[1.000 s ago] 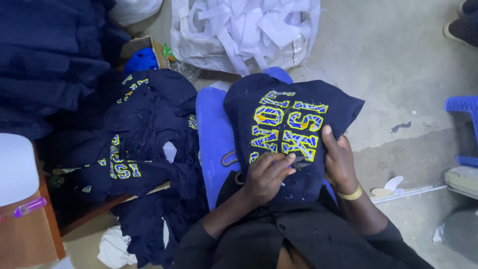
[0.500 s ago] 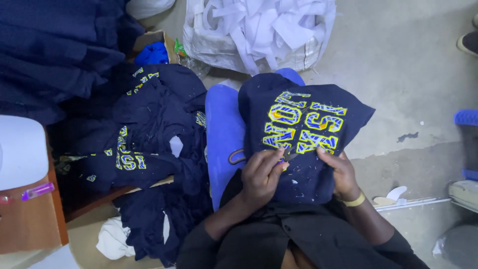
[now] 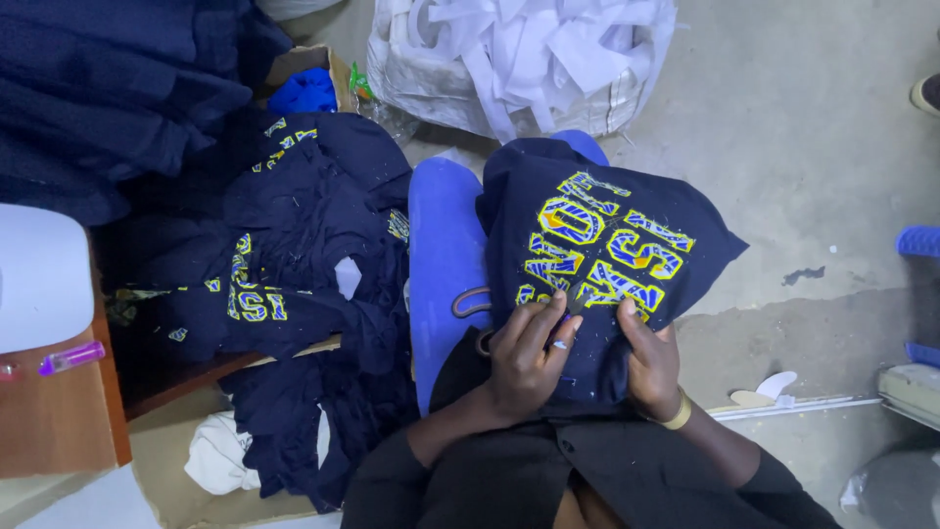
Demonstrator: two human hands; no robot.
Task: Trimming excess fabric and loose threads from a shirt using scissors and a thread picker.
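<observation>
Here the left hand [image 3: 524, 362] is pinching a small tool, too small to identify, at the yellow lettering [image 3: 597, 250] of the navy garment [image 3: 597, 245] draped over the lap, the right hand [image 3: 651, 362] lying flat, its grip holding nothing, keeping cloth taut for clean picking.

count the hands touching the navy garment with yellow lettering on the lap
2. The left hand presses on the lower edge of the navy garment with yellow lettering; the right hand rests beside it, a yellow band at its wrist.

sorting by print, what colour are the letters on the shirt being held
Yellow outlines with blue patterned fill, on the navy shirt; head view.
</observation>
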